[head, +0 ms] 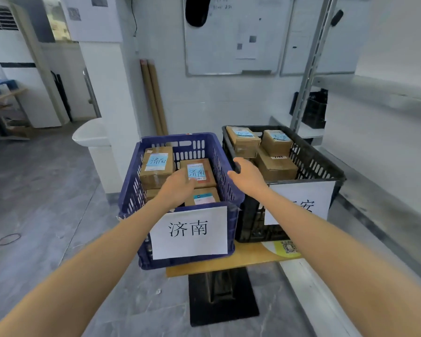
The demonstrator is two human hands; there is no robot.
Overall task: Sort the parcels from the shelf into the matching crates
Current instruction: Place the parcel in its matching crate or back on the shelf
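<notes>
A blue crate (131,190) with a white sign reading 济南 holds several brown cardboard parcels with blue labels. My left hand (178,188) reaches into it and touches the left side of the labelled parcel (199,170) lying on top, fingers fairly straight. My right hand (247,177) hovers open above the gap between the two crates, holding nothing. On the right, a black crate (321,166) with a partly hidden white sign holds several parcels, two of them (276,142) stacked on top with blue labels.
Both crates stand on a small wooden table (229,261) with a black base. A metal shelf (374,93) runs along the right. A white basin (93,135) stands to the left, and cardboard tubes (153,98) lean on the back wall. Grey floor lies open on the left.
</notes>
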